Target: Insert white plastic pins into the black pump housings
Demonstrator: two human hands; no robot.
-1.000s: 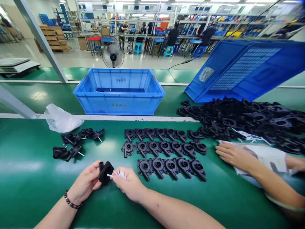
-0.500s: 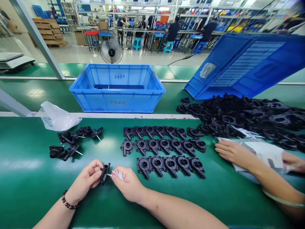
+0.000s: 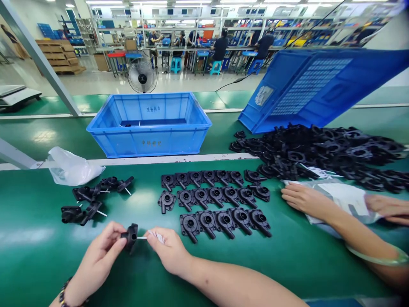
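Between thumb and fingers, my left hand (image 3: 104, 251) grips a black plastic pump housing (image 3: 131, 238) turned on its side. A thin white pin (image 3: 141, 238) reaches from the housing to the fingertips of my right hand (image 3: 169, 249). My right hand is closed round a small bunch of white pins (image 3: 157, 236). To the left lie several black housings (image 3: 92, 209) with white pins sticking out of them. On the right, more housings (image 3: 224, 220) lie face up in three rows, with no pins showing.
A blue crate (image 3: 148, 143) stands behind the rows. A second blue crate (image 3: 265, 96) is tipped over a heap of black parts (image 3: 306, 149). A co-worker's hands (image 3: 303, 198) rest on a plastic bag (image 3: 345, 198) at right. Another clear bag (image 3: 72, 168) lies at left.
My left hand has shifted left and turned the housing so its round opening shows more. More of the white pin is visible between my hands. The view has tilted slightly.
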